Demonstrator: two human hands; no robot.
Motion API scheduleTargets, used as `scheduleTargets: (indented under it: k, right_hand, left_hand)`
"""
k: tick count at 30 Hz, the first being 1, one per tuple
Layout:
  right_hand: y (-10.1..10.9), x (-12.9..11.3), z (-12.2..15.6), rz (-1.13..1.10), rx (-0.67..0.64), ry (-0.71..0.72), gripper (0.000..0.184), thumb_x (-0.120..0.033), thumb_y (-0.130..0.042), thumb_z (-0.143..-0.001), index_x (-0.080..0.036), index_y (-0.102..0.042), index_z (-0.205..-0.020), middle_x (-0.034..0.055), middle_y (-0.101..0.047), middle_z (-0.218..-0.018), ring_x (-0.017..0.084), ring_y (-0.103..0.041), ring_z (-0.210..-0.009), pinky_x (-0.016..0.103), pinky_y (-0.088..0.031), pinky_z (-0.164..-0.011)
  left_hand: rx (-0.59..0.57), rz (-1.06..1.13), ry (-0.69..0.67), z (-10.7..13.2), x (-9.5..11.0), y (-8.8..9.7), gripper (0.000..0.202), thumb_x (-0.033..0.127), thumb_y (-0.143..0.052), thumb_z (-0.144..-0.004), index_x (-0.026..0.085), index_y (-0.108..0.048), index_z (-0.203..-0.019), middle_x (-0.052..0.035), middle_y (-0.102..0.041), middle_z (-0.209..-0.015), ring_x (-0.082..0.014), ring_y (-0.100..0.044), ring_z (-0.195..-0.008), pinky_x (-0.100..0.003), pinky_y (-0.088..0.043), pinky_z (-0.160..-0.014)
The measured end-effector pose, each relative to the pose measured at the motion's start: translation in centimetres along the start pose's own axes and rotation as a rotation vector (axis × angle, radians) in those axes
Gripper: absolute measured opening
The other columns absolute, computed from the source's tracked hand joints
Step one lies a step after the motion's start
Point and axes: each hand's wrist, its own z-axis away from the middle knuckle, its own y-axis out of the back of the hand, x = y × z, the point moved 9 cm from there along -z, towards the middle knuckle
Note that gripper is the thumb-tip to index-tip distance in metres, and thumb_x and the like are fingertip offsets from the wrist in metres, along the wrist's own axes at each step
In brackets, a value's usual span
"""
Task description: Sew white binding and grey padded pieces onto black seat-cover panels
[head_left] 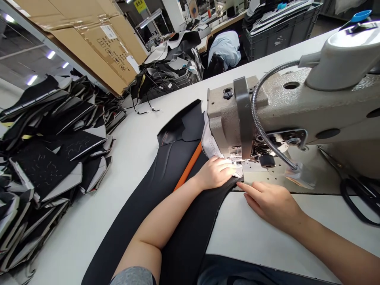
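A long black fabric piece (190, 229) with an orange strip (188, 168) lies across the table and runs up to the sewing machine (225, 118). My left hand (215, 173) rests flat on it, fingers stretched toward the lit presser foot area. Under those fingertips lies a light grey lining (210, 142), partly hidden by the machine head. To the right, my right hand (273, 204) has its index finger extended, the tip at the fabric's corner edge. Its thumb is apart from that finger, and the other fingers are partly curled.
Black-handled scissors (344, 178) lie on the machine bed at right. Stacked black and grey fabric pieces (56, 154) fill the left side. Behind the table are a cardboard box (109, 51), another fabric heap (175, 55), a grey crate (279, 41) and a bent-over person (225, 47).
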Motion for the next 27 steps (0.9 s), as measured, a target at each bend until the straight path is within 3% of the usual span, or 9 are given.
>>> scheduleTargets:
  k: [4, 9, 17, 22, 27]
  right_hand:
    - [-1.0, 0.8, -0.3, 0.096, -0.02, -0.034, 0.035, -0.018, -0.037, -0.093, -0.02, -0.067, -0.11, -0.0021, -0.05, -0.058, 0.01, -0.041, -0.046, 0.028, -0.018, -0.046]
    - [-2.5, 1.7, -1.2, 0.182, -0.067, -0.085, 0.035, -0.022, -0.039, -0.093, -0.018, -0.067, -0.113, 0.0007, -0.056, -0.062, 0.011, -0.047, -0.05, 0.028, -0.017, -0.046]
    - [-3.1, 3.9, -1.0, 0.219, -0.134, -0.228, 0.038, -0.029, -0.036, -0.092, -0.017, -0.068, -0.109, 0.0043, -0.063, -0.069, 0.014, -0.051, -0.053, 0.029, -0.016, -0.045]
    - [-1.9, 4.8, -0.6, 0.134, -0.097, -0.234, 0.035, -0.028, -0.038, -0.092, -0.018, -0.069, -0.103, 0.0038, -0.066, -0.073, 0.014, -0.056, -0.055, 0.028, -0.022, -0.043]
    - [-1.1, 3.7, -0.8, 0.061, -0.03, -0.178, 0.034, -0.023, -0.037, -0.092, -0.021, -0.071, -0.095, 0.0016, -0.067, -0.072, 0.012, -0.06, -0.062, 0.025, -0.029, -0.046]
  left_hand:
    - [-0.04, -0.077, 0.096, -0.6, -0.6, -0.7, 0.023, 0.025, -0.045, -0.095, 0.019, -0.067, -0.092, -0.0026, -0.07, -0.09, -0.0167, -0.06, -0.079, -0.032, -0.042, -0.076]
    - [-0.098, -0.109, 0.229, -1.0, -0.9, -1.3, 0.027, 0.025, -0.044, -0.095, 0.018, -0.067, -0.085, -0.0043, -0.066, -0.076, -0.02, -0.058, -0.08, -0.034, -0.041, -0.076]
    - [-0.091, -0.179, 0.244, -0.5, -1.1, 0.5, 0.023, 0.021, -0.046, -0.094, 0.023, -0.066, -0.105, -0.0042, -0.068, -0.097, -0.0203, -0.056, -0.099, -0.038, -0.036, -0.093]
    - [-0.072, -0.119, 0.191, -0.3, -1.2, -0.3, 0.023, 0.02, -0.047, -0.093, 0.024, -0.068, -0.1, -0.0026, -0.069, -0.085, -0.0186, -0.057, -0.094, -0.036, -0.036, -0.09]
    - [-0.047, -0.109, 0.108, -1.0, -0.7, -0.1, 0.024, 0.023, -0.044, -0.095, 0.026, -0.068, -0.098, -0.0005, -0.068, -0.084, -0.0169, -0.058, -0.084, -0.034, -0.036, -0.085]
